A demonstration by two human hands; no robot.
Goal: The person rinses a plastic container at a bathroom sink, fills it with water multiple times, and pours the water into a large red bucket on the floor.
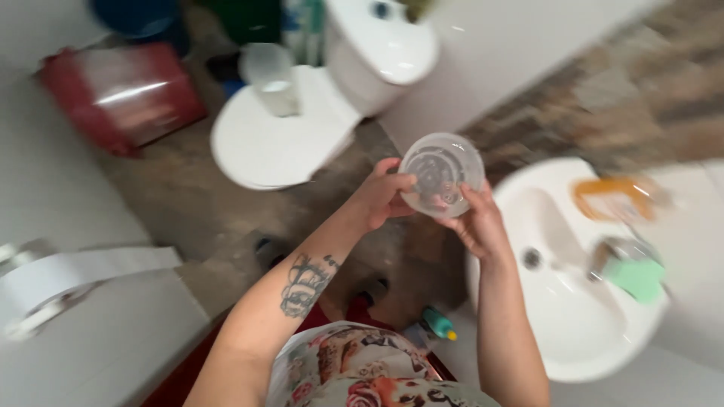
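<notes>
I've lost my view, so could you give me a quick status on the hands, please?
Left hand and right hand both grip a clear round plastic container. Held beside the white sink. Nothing between them.

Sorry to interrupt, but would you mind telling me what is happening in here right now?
A person stands in a bathroom holding a clear round plastic container in both hands, left hand and right hand gripping its sides. It is held up beside the white sink. Behind it, a clear cup sits on the closed toilet lid.
</notes>
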